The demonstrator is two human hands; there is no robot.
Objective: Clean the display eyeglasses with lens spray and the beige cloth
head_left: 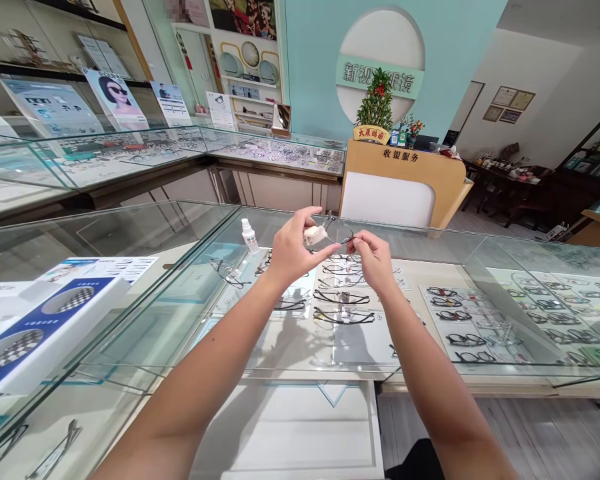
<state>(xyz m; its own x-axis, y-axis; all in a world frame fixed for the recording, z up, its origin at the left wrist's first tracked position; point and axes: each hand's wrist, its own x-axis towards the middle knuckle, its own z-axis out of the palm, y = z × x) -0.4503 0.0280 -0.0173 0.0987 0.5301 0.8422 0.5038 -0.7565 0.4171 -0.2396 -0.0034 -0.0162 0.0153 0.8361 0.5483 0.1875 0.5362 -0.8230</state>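
Both my arms reach out over a glass display counter (pixel 190 280). My left hand (pixel 293 250) is closed, pinching a small white wad of cloth or tissue (pixel 314 235) against a lens of a thin-rimmed pair of glasses (pixel 339 231). My right hand (pixel 375 259) is closed on the other side of the glasses frame and holds it up above the counter. A small white bottle (pixel 249 236) stands on the glass just left of my left hand.
Rows of spectacle frames (pixel 343 298) lie under the glass below my hands and to the right (pixel 463 320). A blue and white box (pixel 40 330) sits at the left. More glass counters (pixel 130 150) and a wooden cashier desk (pixel 405 180) stand behind.
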